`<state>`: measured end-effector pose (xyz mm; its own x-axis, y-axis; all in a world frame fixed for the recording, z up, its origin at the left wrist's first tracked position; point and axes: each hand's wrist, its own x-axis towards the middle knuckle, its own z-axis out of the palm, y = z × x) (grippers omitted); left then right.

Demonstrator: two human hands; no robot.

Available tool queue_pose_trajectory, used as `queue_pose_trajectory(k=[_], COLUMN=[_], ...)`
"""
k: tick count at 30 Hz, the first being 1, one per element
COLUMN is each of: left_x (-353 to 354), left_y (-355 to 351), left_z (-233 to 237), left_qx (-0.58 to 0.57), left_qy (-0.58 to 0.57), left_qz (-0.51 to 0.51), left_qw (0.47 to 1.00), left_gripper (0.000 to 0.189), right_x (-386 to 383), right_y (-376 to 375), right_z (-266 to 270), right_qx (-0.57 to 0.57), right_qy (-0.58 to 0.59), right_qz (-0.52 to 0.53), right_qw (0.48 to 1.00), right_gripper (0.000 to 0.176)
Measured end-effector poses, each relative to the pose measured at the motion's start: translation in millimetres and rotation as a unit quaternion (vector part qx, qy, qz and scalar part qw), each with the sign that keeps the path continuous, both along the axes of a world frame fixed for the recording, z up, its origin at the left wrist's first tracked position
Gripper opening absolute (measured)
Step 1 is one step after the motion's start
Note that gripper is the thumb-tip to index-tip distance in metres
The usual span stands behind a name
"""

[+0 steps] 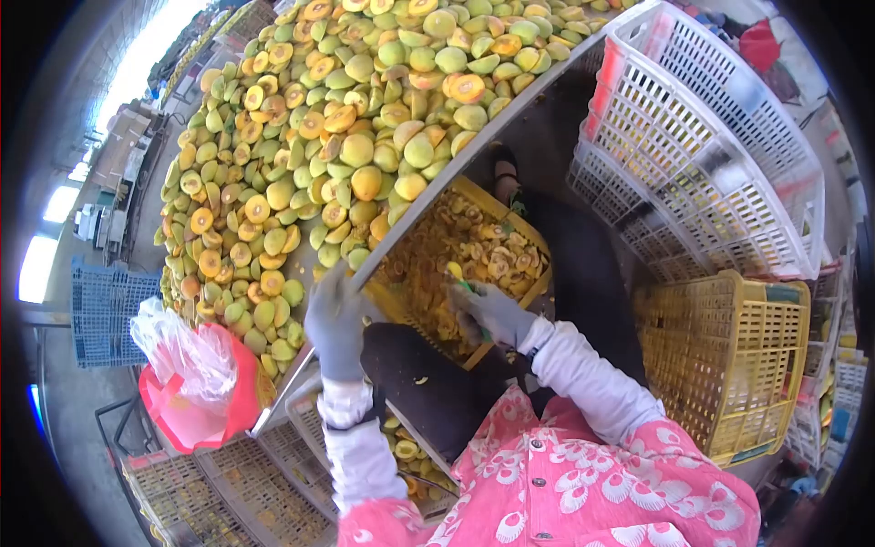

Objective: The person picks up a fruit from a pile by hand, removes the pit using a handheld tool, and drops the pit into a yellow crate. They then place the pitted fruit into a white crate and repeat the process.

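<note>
Well, right hand (495,313) clasps green handle (466,285) above pulpy scraps (499,253); left hand (335,326), grip unclear.

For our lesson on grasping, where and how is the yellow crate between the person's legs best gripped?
Probably by the exposed rim of the yellow crate, on the person's right, from above: that rim stands out past the fruit pieces, whereas the table edge crowds the far left.
</note>
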<state>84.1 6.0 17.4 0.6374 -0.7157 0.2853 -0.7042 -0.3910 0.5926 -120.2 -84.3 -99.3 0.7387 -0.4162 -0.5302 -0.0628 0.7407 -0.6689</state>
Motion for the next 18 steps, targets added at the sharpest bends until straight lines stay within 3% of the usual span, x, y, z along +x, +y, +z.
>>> queue_pose_trajectory(k=[3, 5, 7, 9, 11, 13, 14, 15, 16, 17, 18], left_x=[42, 65, 59, 54, 53, 51, 50, 55, 66, 76, 68], left_y=[-96, -147, -172, -185, -184, -174, -168, -158, -141, -123, -110], left_z=[-37, -55, -38, -33, -28, -20, -17, -22, -33, -45, -38], left_qx=[0.056, 0.220, 0.312, 0.355, 0.381, 0.345, 0.309, 0.307, 0.170, 0.029, -0.068], left_qy=[-0.239, -0.274, -0.336, -0.334, -0.345, -0.223, -0.147, -0.149, -0.055, 0.041, 0.061], left_qz=[-0.103, -0.074, -0.070, -0.072, -0.063, -0.039, -0.001, -0.001, -0.003, -0.006, -0.069], left_qw=[0.964, 0.934, 0.886, 0.870, 0.856, 0.911, 0.939, 0.940, 0.984, 0.999, 0.993], left_gripper=[0.047, 0.058, 0.057, 0.054, 0.052, 0.049, 0.055, 0.055, 0.056, 0.058, 0.060], right_x=[-14, -23, -25, -22, -23, -36, -42, -46, -50, -52, -50], right_y=[-16, -17, -15, -13, -10, 10, 19, 25, 31, 37, 36], right_z=[8, -3, -1, -3, -25, -95, -77, -77, -78, -78, -67], right_qx=[0.036, -0.035, -0.002, 0.059, 0.118, 0.405, 0.393, 0.391, 0.397, 0.403, 0.377], right_qy=[0.036, 0.114, 0.119, 0.071, 0.115, -0.076, -0.040, -0.042, -0.050, -0.058, -0.015], right_qz=[0.020, 0.005, -0.019, -0.070, -0.065, -0.130, -0.154, -0.154, -0.135, -0.116, -0.084], right_qw=[0.998, 0.993, 0.993, 0.993, 0.984, 0.902, 0.906, 0.906, 0.907, 0.906, 0.922], right_gripper=[0.031, 0.029, 0.027, 0.027, 0.024, 0.031, 0.032, 0.032, 0.032, 0.031, 0.031])
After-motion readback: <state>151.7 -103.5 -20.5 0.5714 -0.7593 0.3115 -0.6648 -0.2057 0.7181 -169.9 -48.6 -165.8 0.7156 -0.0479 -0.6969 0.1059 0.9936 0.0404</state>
